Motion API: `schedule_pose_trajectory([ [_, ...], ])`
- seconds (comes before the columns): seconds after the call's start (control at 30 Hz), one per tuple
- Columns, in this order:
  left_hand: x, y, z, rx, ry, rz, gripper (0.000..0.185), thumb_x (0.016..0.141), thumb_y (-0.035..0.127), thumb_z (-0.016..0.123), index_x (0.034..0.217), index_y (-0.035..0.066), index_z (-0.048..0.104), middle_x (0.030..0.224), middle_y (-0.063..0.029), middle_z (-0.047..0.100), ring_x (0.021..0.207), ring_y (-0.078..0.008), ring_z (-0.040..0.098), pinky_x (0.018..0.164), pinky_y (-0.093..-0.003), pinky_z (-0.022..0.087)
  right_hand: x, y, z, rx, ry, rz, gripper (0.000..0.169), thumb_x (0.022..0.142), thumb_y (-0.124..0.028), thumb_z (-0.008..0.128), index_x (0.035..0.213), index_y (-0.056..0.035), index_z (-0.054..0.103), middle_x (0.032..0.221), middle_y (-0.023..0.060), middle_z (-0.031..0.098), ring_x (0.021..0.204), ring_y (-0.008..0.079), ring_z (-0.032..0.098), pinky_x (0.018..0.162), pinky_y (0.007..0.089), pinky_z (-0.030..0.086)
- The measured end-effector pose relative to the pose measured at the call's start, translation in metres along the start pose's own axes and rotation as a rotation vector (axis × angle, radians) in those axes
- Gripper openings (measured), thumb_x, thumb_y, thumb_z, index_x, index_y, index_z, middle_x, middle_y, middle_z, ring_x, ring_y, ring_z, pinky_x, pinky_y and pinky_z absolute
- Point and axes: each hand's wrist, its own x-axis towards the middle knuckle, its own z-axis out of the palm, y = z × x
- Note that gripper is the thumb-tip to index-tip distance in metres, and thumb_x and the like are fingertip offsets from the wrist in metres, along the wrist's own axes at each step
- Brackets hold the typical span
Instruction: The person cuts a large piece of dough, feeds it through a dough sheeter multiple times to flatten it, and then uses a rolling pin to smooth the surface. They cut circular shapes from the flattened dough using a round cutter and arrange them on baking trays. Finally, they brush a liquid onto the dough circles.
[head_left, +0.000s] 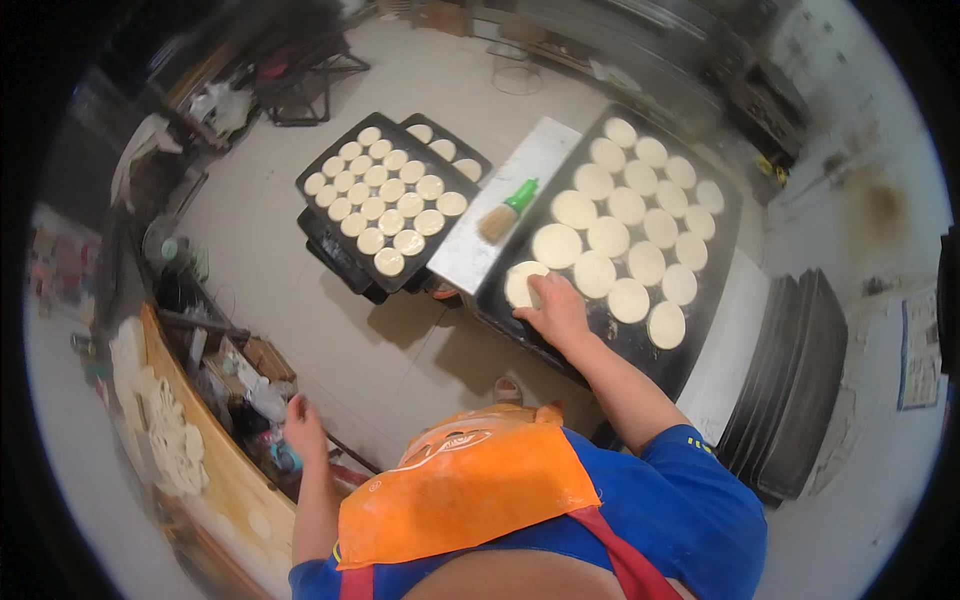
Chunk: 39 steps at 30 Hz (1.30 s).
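Observation:
Several flat round pieces of dough lie in rows on a large black baking tray (613, 332) on the right. My right hand (553, 306) has its thumb and fingers around the edge of the dough round (524, 284) at the tray's near left corner; that round still lies on the tray. My left hand (304, 429) hangs near the wooden worktable at the left, with nothing visible in it; its fingers are partly hidden. A brush with a green handle (520, 196) and pale bristles rests on a white surface (466, 259) between the large tray and a smaller dough-filled tray (381, 277).
Another tray with dough (486, 163) sits behind the smaller one, and more dark trays are stacked beneath. Dark trays (802, 390) stand on edge by the right wall. Dough strips and pieces (169, 439) lie on the wooden worktable (214, 420); clutter fills a shelf beside it.

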Motion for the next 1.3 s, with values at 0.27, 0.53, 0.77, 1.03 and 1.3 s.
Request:
schedule_pose_trajectory([
  [0.27, -0.129, -0.205, -0.157, 0.966, 0.400, -1.044, 0.048, 0.091, 0.041, 0.050, 0.123, 0.005, 0.055, 0.128, -0.0148, 0.053, 0.119, -0.0343, 0.048, 0.095, -0.0491, 0.042, 0.011, -0.105, 0.017, 0.133, -0.057, 0.010, 0.034, 0.074, -0.022, 0.073, 0.098, -0.0007, 0.063, 0.088, 0.0136, 0.061, 0.080, 0.0283, 0.060, 0.075, 0.0359, 0.049],
  [0.53, -0.189, -0.247, -0.193, 0.633, 0.731, -0.885, 0.045, 0.087, 0.024, 0.059, 0.123, -0.001, 0.050, 0.124, -0.0182, 0.055, 0.120, -0.0324, 0.047, 0.096, -0.0478, 0.038, -0.042, -0.270, 0.141, 0.310, -0.688, -0.531, 0.025, 0.078, -0.010, 0.069, 0.100, 0.0007, 0.064, 0.085, 0.0145, 0.064, 0.077, 0.0246, 0.064, 0.071, 0.0332, 0.051],
  [0.77, -0.198, -0.244, -0.261, -0.002, 0.467, -1.083, 0.043, 0.072, 0.018, 0.074, 0.110, 0.001, 0.059, 0.091, -0.0107, 0.068, 0.081, -0.0239, 0.064, 0.074, -0.0387, 0.049, -0.100, -0.411, 0.203, 0.268, -1.243, -0.783, 0.032, 0.075, -0.017, 0.072, 0.102, -0.0014, 0.064, 0.088, 0.0146, 0.066, 0.076, 0.0272, 0.064, 0.069, 0.0343, 0.051],
  [1.03, -0.118, -0.160, -0.220, -0.692, 0.270, -0.542, 0.047, 0.078, 0.020, 0.072, 0.117, 0.000, 0.057, 0.110, -0.0180, 0.062, 0.094, -0.0257, 0.062, 0.086, -0.0354, 0.048, -0.152, -0.441, 0.244, 0.715, -1.536, 0.123, 0.042, 0.080, -0.019, 0.069, 0.117, 0.0002, 0.061, 0.100, 0.0070, 0.068, 0.085, 0.0181, 0.063, 0.075, 0.0323, 0.050],
  [1.3, -0.126, -0.322, -0.222, 0.351, 0.317, -0.445, 0.053, 0.081, 0.022, 0.064, 0.124, -0.006, 0.051, 0.123, -0.0243, 0.054, 0.114, -0.0387, 0.050, 0.101, -0.0455, 0.037, -0.073, -0.280, 0.147, 0.491, -0.807, 0.316, 0.029, 0.077, -0.013, 0.070, 0.102, 0.0010, 0.068, 0.089, 0.0075, 0.068, 0.080, 0.0154, 0.060, 0.074, 0.0302, 0.048],
])
